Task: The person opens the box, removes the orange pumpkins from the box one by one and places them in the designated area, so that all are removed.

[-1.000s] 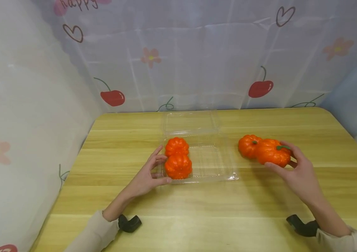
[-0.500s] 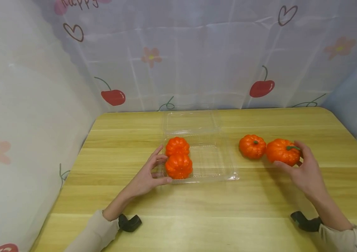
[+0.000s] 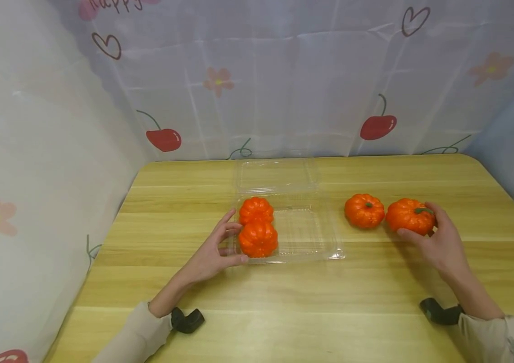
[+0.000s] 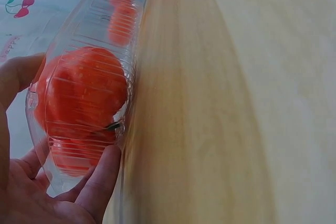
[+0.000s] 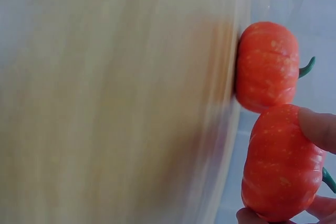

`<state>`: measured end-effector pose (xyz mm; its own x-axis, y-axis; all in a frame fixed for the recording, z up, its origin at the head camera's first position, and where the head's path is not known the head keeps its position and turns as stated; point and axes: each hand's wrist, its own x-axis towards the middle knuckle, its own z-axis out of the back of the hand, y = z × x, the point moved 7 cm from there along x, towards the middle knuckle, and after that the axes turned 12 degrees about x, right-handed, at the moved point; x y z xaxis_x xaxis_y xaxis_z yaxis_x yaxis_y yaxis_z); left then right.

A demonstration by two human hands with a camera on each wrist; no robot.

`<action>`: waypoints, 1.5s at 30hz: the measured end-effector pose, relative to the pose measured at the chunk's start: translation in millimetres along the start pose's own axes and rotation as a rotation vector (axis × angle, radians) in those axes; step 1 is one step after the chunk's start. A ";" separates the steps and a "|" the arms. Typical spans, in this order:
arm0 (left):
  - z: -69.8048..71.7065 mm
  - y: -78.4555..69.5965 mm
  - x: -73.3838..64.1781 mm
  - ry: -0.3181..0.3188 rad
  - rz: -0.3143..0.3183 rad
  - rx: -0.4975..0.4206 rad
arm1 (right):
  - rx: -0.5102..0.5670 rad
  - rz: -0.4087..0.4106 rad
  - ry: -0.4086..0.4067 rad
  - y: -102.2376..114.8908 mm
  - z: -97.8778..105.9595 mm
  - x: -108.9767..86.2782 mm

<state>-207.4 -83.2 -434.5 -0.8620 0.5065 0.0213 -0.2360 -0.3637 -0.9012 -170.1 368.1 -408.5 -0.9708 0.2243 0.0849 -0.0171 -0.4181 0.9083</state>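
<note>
On the table's right side, my right hand (image 3: pixel 440 242) holds an orange toy pumpkin (image 3: pixel 408 216) with a green stem between thumb and fingers, close over the wood. A second pumpkin (image 3: pixel 364 210) stands just left of it, stem up. My left hand (image 3: pixel 213 252) grips the left side of an open clear plastic clamshell box (image 3: pixel 304 232), with the thumb at its front corner. Inside the box's left half are two pumpkins, a rear one (image 3: pixel 255 209) and a front one (image 3: pixel 258 239). The left wrist view shows fingers (image 4: pixel 102 182) against the ribbed wall.
The box's clear lid (image 3: pixel 277 174) lies folded back toward the table's far edge. A printed curtain (image 3: pixel 284 91) hangs behind the wooden table (image 3: pixel 293 312), with more cloth at both sides. Black curved mounts (image 3: pixel 187 321) sit at both wrists.
My right hand has moved right with its pumpkin, and a narrow gap now shows between it and the standing pumpkin. The left hand and the box have stayed in place.
</note>
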 end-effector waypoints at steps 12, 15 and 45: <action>1.3 0.5 0.2 0.005 0.009 -0.007 | -0.052 -0.035 0.053 -12.7 -0.3 13.6; 0.4 0.1 -0.3 0.010 0.008 -0.015 | -0.062 -0.047 0.076 -15.3 -1.7 15.5; -0.1 0.9 0.0 0.014 -0.001 -0.021 | -0.050 0.015 0.070 -2.4 0.0 2.1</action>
<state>-207.5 -83.5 -435.3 -0.8557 0.5173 0.0161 -0.2267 -0.3468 -0.9101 -172.1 369.6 -410.5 -0.9854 0.1561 0.0684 -0.0123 -0.4652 0.8851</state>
